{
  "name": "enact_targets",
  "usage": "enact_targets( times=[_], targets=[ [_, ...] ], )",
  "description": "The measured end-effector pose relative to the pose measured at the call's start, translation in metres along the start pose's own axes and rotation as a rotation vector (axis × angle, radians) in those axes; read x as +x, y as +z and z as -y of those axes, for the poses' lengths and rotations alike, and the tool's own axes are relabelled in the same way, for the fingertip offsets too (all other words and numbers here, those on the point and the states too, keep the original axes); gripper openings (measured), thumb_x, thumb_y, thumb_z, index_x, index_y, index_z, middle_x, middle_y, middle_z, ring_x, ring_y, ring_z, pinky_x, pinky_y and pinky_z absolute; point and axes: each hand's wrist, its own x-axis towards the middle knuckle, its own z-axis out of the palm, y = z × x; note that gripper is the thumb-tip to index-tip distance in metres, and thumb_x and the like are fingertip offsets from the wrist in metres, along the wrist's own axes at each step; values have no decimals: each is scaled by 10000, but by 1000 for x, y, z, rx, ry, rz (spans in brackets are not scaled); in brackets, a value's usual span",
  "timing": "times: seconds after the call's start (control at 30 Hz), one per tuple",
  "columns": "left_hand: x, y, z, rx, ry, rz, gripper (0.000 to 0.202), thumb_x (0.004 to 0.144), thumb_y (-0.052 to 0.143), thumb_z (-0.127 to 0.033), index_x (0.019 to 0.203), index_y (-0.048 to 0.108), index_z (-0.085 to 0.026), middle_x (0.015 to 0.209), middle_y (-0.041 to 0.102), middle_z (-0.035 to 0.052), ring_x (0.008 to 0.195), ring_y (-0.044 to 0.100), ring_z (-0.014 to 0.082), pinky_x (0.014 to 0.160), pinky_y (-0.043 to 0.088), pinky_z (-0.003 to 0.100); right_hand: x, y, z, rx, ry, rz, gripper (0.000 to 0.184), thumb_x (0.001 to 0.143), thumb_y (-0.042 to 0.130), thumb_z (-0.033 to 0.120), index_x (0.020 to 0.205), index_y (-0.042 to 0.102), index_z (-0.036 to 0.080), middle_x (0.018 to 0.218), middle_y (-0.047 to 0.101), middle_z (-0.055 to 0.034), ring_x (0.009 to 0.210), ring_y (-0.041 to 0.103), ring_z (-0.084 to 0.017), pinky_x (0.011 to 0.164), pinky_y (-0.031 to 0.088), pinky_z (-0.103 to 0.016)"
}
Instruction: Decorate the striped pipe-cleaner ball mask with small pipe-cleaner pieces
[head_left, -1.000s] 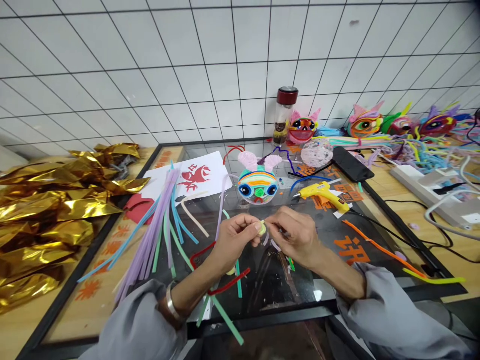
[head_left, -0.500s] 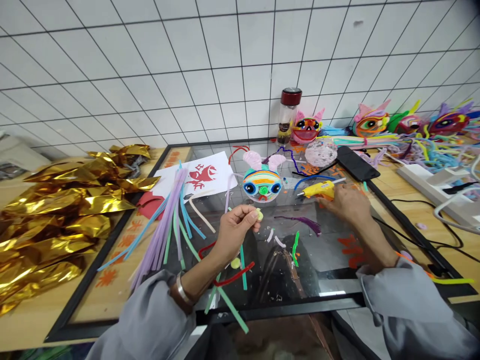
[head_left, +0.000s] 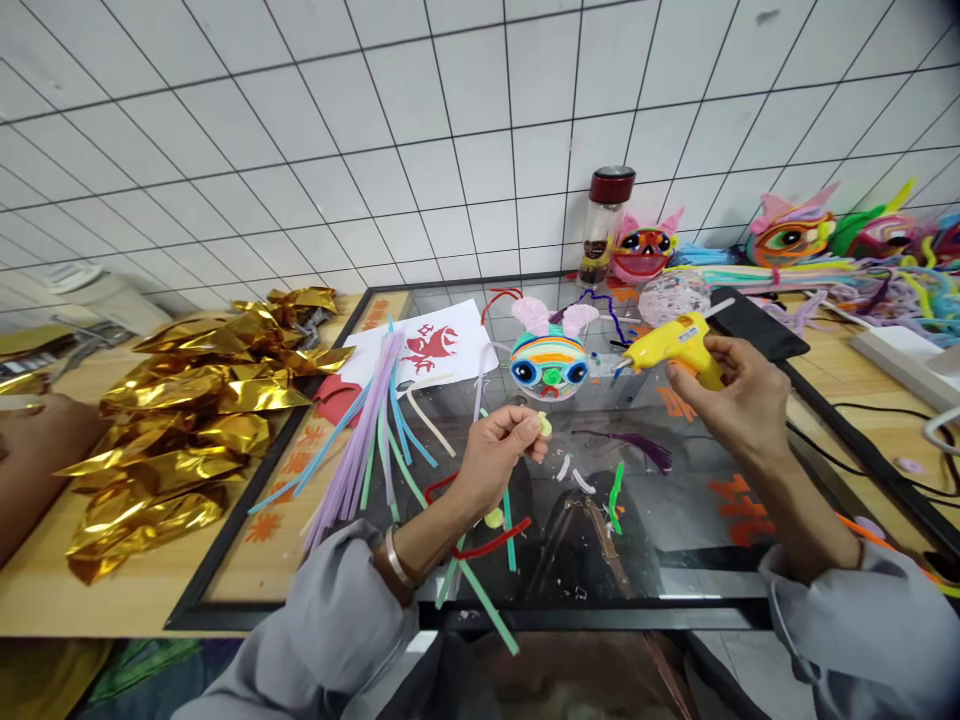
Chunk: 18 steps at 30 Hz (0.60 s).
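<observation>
Looking through the head view, I'm taking the striped head (head_left: 551,352) as landmark. Where's the yellow-green piece (head_left: 545,425)?

"Just off the head's near side, pinched between thumb and fingers of my left hand (head_left: 496,455)."

"And the glue gun (head_left: 675,348)?"

"Off the head's right side, gripped in my right hand (head_left: 742,385)."

"How does its long axis run?"

"Roughly sideways: the nozzle (head_left: 631,360) points left towards the head, dipping slightly, and the white glue stick (head_left: 720,308) pokes out behind, away from it."

"Which hand is nearer the head?"

"Left. I'd judge the relation that matters is nozzle to piece: they're apart, one right of the head, one before it. Whether the nozzle clears the worktop (head_left: 690,545), I can't tell."
</observation>
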Motion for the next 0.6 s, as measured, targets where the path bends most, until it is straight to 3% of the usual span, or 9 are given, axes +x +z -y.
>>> enact_targets(
  times=[0.13,0.27,0.6],
  targets=[
    [0,1,0,-51,-34,2,315,654,800,-378,703,629,-119,638,628,5,547,547,77,537,428,212,-18,4,17,89,-293,-29,321,727,692,411,966,628,208,876,697,-53,742,654,-205,652,522,-330],
    [-1,2,-1,-89,-62,23,333,638,812,-387,695,624,-118,624,627,5,537,538,73,534,417,208,-29,6,27,106,-473,-31,295,760,693,353,1000,598,209,910,695,-62,772,656,-200,662,519,-323],
    [-2,2,-1,-95,-68,66,338,657,800,-398,695,612,-120,599,610,1,514,513,73,536,410,225,-32,7,33,72,-537,-72,250,796,685,358,972,580,214,864,689,-64,751,659,-204,634,504,-325]
  ],
)
